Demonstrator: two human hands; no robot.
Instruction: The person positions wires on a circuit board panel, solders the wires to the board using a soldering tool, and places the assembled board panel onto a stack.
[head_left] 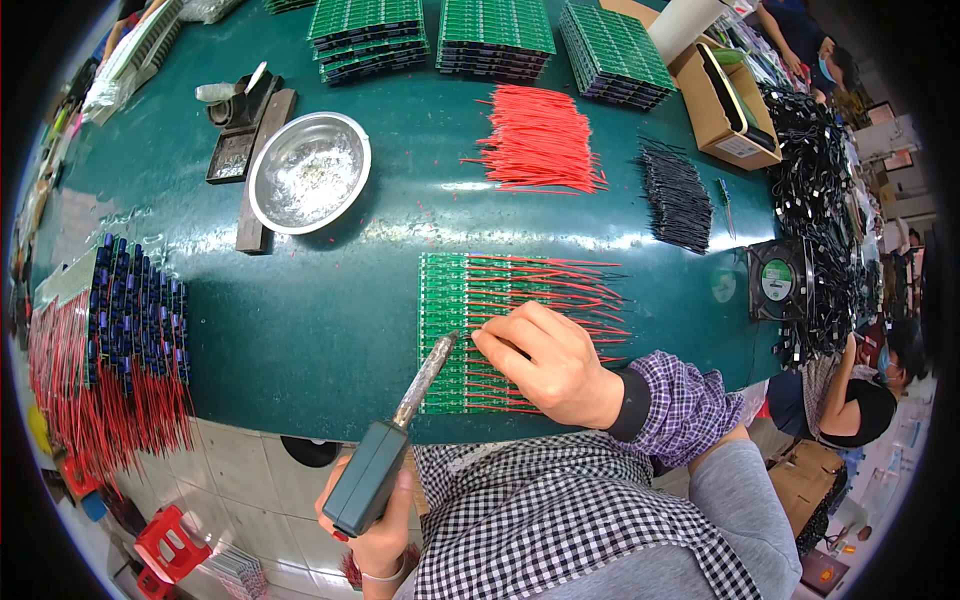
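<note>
My left hand (378,525), near the table's front edge, grips the handle of a soldering gun (375,470). The gun's tip touches or hovers just above a green circuit board panel (440,300); I cannot tell which. My right hand (545,360) rests over the panel's right part, thumb and forefinger pinched together close to the tip. They seem to hold the end of a thin wire, mostly hidden by the fingers. Many red wires (560,285) run rightward from the panel in a row, some with dark wires among them.
A pile of red wires (540,140) and a bundle of black wires (675,195) lie beyond the panel. Left of them stands a metal bowl (308,175). Stacked boards (370,40) line the far side; wired boards (135,320) sit left. A fan (775,280) stands right.
</note>
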